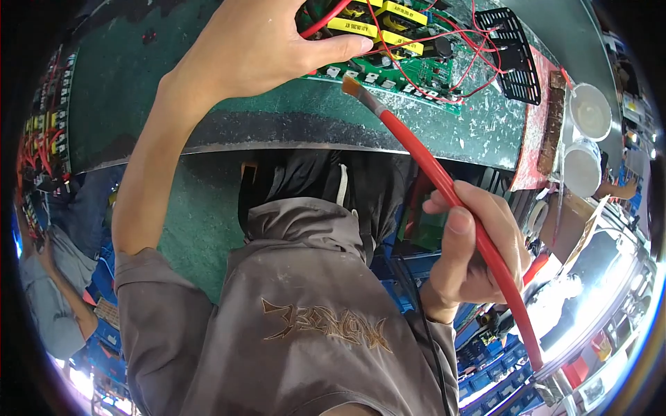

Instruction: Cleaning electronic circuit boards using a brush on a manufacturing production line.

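A green circuit board (423, 71) with yellow-wrapped transformers and red wires lies on the bench at the top of the view. My left hand (253, 52) grips its left end, thumb stretched over the components beside a thick red cable; the other fingers are mostly cut off by the upper edge. In my right hand (479, 246) is a flat brush (424, 154) with a long red handle, pinched between thumb and fingers. Its brown bristles meet the near edge of the board, close to my left thumb; whether they press on it I cannot tell.
A black slotted plate (510, 59) stands right of the board, joined by red wires. Two white cups (590, 111) sit farther right, past a red-edged board (538, 149). The worn green bench (277, 125) ends before my lap. At far left a person (59, 291) works near more boards.
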### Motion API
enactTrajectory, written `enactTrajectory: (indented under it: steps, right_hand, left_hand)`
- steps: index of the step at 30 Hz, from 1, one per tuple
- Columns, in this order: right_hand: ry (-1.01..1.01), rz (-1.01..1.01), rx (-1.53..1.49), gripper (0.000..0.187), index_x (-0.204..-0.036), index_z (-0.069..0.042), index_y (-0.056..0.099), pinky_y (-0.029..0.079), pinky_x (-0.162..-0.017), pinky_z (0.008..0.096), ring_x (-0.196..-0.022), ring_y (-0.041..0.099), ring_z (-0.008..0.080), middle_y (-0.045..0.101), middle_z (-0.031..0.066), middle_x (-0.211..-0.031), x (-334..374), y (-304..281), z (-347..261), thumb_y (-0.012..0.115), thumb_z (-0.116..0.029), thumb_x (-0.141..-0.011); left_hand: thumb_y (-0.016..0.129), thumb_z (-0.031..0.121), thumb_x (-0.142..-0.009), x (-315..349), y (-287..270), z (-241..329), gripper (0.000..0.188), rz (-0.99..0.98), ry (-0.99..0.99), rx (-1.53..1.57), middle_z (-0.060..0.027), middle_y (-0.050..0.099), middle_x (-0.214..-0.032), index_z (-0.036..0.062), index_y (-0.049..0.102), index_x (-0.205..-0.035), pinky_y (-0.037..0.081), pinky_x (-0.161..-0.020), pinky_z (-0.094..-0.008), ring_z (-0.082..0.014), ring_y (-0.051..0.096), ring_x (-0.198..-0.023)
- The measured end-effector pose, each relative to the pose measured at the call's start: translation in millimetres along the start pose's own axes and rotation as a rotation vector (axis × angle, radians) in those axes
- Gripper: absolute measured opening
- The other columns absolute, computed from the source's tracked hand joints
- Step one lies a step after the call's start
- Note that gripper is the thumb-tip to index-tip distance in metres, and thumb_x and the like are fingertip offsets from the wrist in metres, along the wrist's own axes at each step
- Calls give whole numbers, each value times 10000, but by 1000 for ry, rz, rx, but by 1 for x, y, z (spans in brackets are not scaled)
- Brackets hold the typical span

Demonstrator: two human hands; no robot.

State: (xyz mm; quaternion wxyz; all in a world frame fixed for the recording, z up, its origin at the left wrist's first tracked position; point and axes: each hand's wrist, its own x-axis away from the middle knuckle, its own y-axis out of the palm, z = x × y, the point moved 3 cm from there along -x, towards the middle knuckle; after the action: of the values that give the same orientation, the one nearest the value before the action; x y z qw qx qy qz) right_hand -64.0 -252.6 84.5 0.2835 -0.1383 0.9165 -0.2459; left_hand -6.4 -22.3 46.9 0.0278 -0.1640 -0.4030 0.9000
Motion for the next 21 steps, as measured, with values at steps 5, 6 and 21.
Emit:
enactTrajectory:
  steps: [5,6,21]
  right_hand:
    - [-51,7,56,199,-874,112,616,516,-505,273,-550,648,247,649,201,-705,1,3,3,690,101,-690]
    - [-52,24,75,194,-876,111,616,516,-504,273,-552,648,248,651,200,-712,2,2,3,688,97,-697]
    - [-34,42,147,200,-870,104,624,516,-502,272,-548,647,251,651,184,-698,5,-7,6,690,91,-681]
  left_hand:
    - [755,280,-734,0,0,1,487,13,-15,15,-144,590,-957,6,613,-1110,422,-879,-378,-275,488,-1012]
    - [755,280,-734,-1,0,2,487,12,-14,18,-144,590,-957,6,613,-1110,422,-879,-378,-275,488,-1012]
    - [759,276,-726,-3,-1,8,498,-10,-66,-16,-135,600,-947,0,608,-1112,417,-876,-387,-281,472,-1021]
